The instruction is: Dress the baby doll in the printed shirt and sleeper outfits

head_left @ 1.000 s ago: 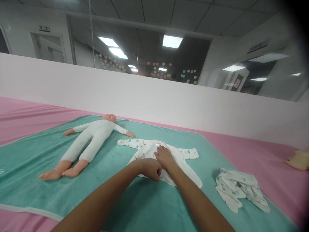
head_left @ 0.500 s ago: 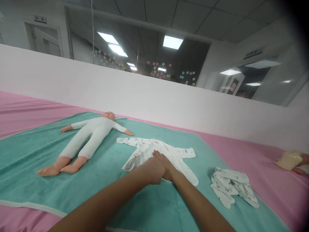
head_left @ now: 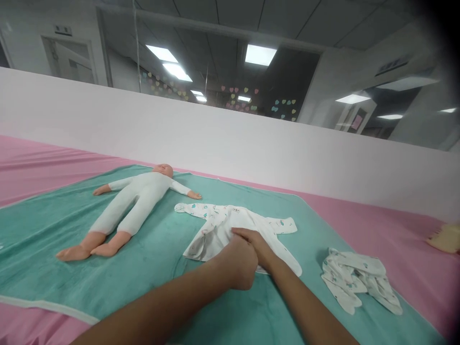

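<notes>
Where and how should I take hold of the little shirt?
Probably at the cuff end of the sleeve on the picture's right, pinched from the right side. The shirt lies spread on the green blanket, that sleeve juts outward, and the left hand and right hand are at its lower middle, away from the cuff.

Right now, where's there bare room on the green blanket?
The green blanket is bare between doll and white shirt, and between shirt and crumpled clothes. It's crowded over the shirt, with left hand and right hand together.
</notes>
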Demonstrator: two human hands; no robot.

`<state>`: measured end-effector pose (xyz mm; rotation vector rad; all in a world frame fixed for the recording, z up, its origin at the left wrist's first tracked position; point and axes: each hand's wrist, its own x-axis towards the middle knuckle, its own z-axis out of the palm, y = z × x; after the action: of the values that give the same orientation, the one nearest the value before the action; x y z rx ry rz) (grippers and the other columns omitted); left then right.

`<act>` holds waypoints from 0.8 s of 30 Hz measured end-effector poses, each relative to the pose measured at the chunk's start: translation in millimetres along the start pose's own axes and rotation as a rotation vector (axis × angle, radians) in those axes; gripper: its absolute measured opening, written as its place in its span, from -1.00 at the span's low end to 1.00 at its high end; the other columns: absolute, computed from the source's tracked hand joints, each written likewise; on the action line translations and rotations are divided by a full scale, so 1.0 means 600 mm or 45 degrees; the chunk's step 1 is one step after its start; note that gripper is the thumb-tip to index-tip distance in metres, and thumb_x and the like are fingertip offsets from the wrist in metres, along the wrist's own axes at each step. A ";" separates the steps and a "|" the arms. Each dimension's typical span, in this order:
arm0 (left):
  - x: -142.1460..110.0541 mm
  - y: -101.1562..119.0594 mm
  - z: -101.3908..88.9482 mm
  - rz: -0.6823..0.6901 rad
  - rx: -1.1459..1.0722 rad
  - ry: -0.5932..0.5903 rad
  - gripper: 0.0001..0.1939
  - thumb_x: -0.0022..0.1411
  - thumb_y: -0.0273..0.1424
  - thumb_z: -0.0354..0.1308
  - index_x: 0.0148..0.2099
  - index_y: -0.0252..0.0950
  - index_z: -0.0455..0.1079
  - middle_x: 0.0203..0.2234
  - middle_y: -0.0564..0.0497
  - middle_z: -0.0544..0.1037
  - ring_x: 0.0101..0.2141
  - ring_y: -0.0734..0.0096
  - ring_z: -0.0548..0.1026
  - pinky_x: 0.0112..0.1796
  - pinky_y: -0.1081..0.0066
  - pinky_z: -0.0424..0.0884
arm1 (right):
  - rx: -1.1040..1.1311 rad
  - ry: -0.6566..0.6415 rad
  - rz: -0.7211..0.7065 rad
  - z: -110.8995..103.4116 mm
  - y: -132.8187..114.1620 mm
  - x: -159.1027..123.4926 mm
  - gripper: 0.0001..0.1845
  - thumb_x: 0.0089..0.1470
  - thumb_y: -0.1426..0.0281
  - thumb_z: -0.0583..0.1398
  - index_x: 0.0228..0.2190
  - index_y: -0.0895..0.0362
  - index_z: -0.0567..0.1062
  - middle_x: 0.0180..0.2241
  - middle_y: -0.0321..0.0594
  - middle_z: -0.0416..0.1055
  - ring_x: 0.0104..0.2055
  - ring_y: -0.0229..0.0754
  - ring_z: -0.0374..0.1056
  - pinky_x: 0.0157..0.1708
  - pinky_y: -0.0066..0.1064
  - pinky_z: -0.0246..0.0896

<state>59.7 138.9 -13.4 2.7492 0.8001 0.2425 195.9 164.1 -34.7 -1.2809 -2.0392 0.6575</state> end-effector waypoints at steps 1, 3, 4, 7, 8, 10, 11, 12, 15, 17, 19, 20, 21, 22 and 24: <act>-0.008 0.007 -0.009 -0.013 0.114 -0.057 -0.87 -0.11 -0.44 0.13 -0.47 -0.33 0.49 -0.48 -0.19 0.50 -0.30 -0.05 0.41 -0.14 -0.07 0.20 | -0.029 0.034 0.024 0.001 0.004 0.001 -0.53 0.16 0.17 -0.03 0.04 0.04 0.35 0.08 -0.27 0.28 0.11 -0.10 0.19 0.13 -0.23 0.04; -0.015 0.020 -0.020 0.015 0.293 -0.138 -0.88 -0.07 -0.44 0.10 -0.54 -0.32 0.45 -0.59 -0.13 0.47 -0.46 0.16 0.41 -0.26 0.06 0.28 | -0.185 0.048 0.060 0.005 0.019 0.009 -0.50 0.14 0.15 -0.01 0.06 0.06 0.32 0.13 -0.23 0.20 0.16 -0.08 0.12 0.16 -0.18 -0.02; -0.015 0.025 -0.022 0.050 0.341 -0.146 -0.85 -0.03 -0.42 0.07 -0.54 -0.32 0.43 -0.62 -0.10 0.46 -0.52 0.25 0.39 -0.32 0.12 0.29 | -0.297 0.015 0.074 0.008 0.026 0.014 -0.48 0.14 0.15 0.00 0.09 0.08 0.28 0.17 -0.20 0.14 0.19 -0.07 0.06 0.17 -0.17 -0.06; -0.007 0.023 -0.021 0.145 0.377 0.014 -0.73 0.10 -0.36 -0.02 -0.55 -0.34 0.40 -0.66 -0.06 0.43 -0.61 0.37 0.33 -0.48 0.27 0.24 | -0.585 -0.167 0.091 0.015 0.033 0.023 -0.44 0.15 0.26 -0.02 0.15 0.20 0.17 0.23 -0.09 -0.02 0.26 -0.03 -0.11 0.21 -0.11 -0.20; -0.003 0.017 -0.021 0.141 0.384 0.116 -0.70 0.13 -0.34 -0.05 -0.53 -0.34 0.39 -0.65 -0.05 0.43 -0.61 0.38 0.32 -0.51 0.31 0.21 | -0.634 -0.214 0.077 0.016 0.028 0.023 -0.42 0.14 0.30 -0.02 0.16 0.24 0.14 0.24 -0.07 -0.06 0.27 -0.02 -0.16 0.22 -0.10 -0.25; 0.006 -0.006 -0.027 0.083 0.395 0.319 -0.67 0.20 -0.32 -0.13 -0.47 -0.32 0.38 -0.58 -0.04 0.44 -0.57 0.38 0.33 -0.53 0.36 0.17 | -0.660 -0.236 0.015 0.018 0.010 0.015 -0.41 0.13 0.33 0.01 0.18 0.22 0.12 0.24 -0.07 -0.06 0.27 0.00 -0.16 0.23 -0.09 -0.30; 0.009 -0.023 -0.033 0.023 0.402 0.407 -0.66 0.23 -0.32 -0.16 -0.43 -0.31 0.37 -0.53 -0.04 0.45 -0.53 0.37 0.35 -0.51 0.37 0.17 | -0.651 -0.216 -0.027 0.020 -0.002 0.010 -0.42 0.13 0.32 0.01 0.18 0.18 0.12 0.23 -0.10 -0.04 0.27 0.00 -0.14 0.23 -0.10 -0.28; 0.012 -0.043 -0.041 -0.059 0.405 0.478 -0.65 0.26 -0.33 -0.20 -0.38 -0.30 0.37 -0.48 -0.04 0.46 -0.49 0.36 0.36 -0.49 0.37 0.19 | -0.644 -0.199 -0.069 0.022 -0.014 0.004 -0.42 0.14 0.29 0.01 0.19 0.13 0.10 0.23 -0.13 -0.02 0.26 -0.01 -0.12 0.22 -0.11 -0.27; 0.010 -0.121 -0.071 -0.478 0.413 0.708 -0.71 0.27 -0.36 -0.20 -0.29 -0.28 0.34 -0.39 -0.04 0.45 -0.37 0.32 0.39 -0.38 0.36 0.25 | -0.618 -0.215 -0.127 0.034 -0.043 -0.007 -0.40 0.19 0.17 -0.08 0.19 0.15 0.08 0.24 -0.10 -0.06 0.27 -0.01 -0.16 0.21 -0.09 -0.24; -0.001 -0.179 -0.088 -0.688 0.441 0.802 -0.76 0.25 -0.38 -0.16 -0.20 -0.28 0.33 -0.26 -0.07 0.44 -0.23 0.28 0.39 -0.29 0.35 0.27 | -0.595 -0.291 -0.145 0.045 -0.056 -0.010 -0.31 0.19 0.08 -0.13 0.21 0.24 0.01 0.26 -0.04 -0.17 0.30 0.00 -0.27 0.23 -0.11 -0.29; -0.017 -0.228 -0.097 -0.879 0.485 0.826 -0.75 0.20 -0.41 -0.09 -0.11 -0.30 0.31 -0.14 -0.13 0.39 -0.13 0.21 0.35 -0.22 0.31 0.27 | -0.557 -0.349 -0.182 0.056 -0.069 -0.011 -0.25 0.18 0.03 -0.17 0.22 0.27 -0.05 0.27 -0.03 -0.23 0.31 -0.02 -0.32 0.24 -0.16 -0.32; -0.025 -0.248 -0.100 -0.980 0.507 0.821 -0.74 0.19 -0.40 -0.09 -0.10 -0.31 0.30 -0.14 -0.16 0.39 -0.13 0.17 0.35 -0.21 0.27 0.27 | -0.539 -0.366 -0.206 0.060 -0.076 -0.012 -0.23 0.18 0.02 -0.18 0.23 0.27 -0.08 0.28 -0.03 -0.25 0.31 -0.03 -0.33 0.24 -0.17 -0.33; -0.033 -0.265 -0.100 -1.050 0.530 0.820 -0.72 0.19 -0.37 -0.10 -0.09 -0.33 0.30 -0.14 -0.18 0.38 -0.12 0.12 0.34 -0.21 0.23 0.27 | -0.525 -0.379 -0.230 0.064 -0.083 -0.013 -0.22 0.17 0.01 -0.19 0.23 0.27 -0.10 0.28 -0.04 -0.26 0.31 -0.04 -0.34 0.24 -0.19 -0.34; -0.040 -0.278 -0.099 -1.100 0.552 0.813 -0.71 0.19 -0.35 -0.10 -0.10 -0.34 0.30 -0.15 -0.20 0.38 -0.12 0.08 0.34 -0.22 0.19 0.28 | -0.514 -0.389 -0.252 0.066 -0.089 -0.015 -0.22 0.17 0.00 -0.19 0.23 0.27 -0.11 0.28 -0.04 -0.25 0.31 -0.04 -0.34 0.24 -0.19 -0.34; -0.050 -0.297 -0.095 -1.169 0.565 0.778 -0.69 0.18 -0.31 -0.10 -0.13 -0.38 0.31 -0.18 -0.24 0.40 -0.12 -0.01 0.34 -0.22 0.12 0.28 | -0.499 -0.413 -0.290 0.067 -0.101 -0.017 -0.22 0.17 0.00 -0.20 0.23 0.26 -0.10 0.28 -0.05 -0.24 0.31 -0.05 -0.33 0.24 -0.19 -0.36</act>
<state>-67.8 278.6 -15.3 2.3003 2.3851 0.7787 133.3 127.3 -22.2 -1.1787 -2.6336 0.3892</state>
